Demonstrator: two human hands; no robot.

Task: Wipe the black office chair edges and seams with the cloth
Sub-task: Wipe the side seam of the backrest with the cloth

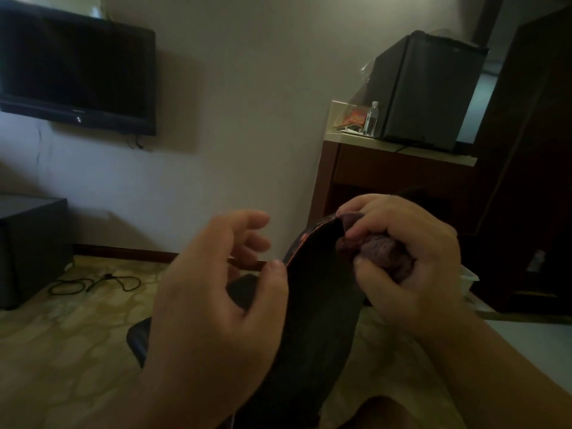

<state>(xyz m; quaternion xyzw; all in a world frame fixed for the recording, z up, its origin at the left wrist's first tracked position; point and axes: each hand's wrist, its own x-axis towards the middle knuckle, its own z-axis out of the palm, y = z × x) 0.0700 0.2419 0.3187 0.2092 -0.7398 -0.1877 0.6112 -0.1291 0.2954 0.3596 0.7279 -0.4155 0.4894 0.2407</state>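
The black office chair back [322,305] rises in the lower middle, its top edge showing a reddish seam. My right hand [402,258] grips a bunched purple cloth [383,252] and presses it against the chair's top edge. My left hand [216,289] is beside the chair's left edge, thumb touching the seam, fingers loosely spread and slightly blurred. Part of the chair's armrest and seat [139,339] shows dark below my left hand.
A wall-mounted TV [77,69] hangs at upper left. A wooden desk [399,168] at right carries a mini fridge [430,91] and a water bottle [371,119]. A black cable [96,283] lies on the patterned floor. A dark cabinet [31,249] stands at left.
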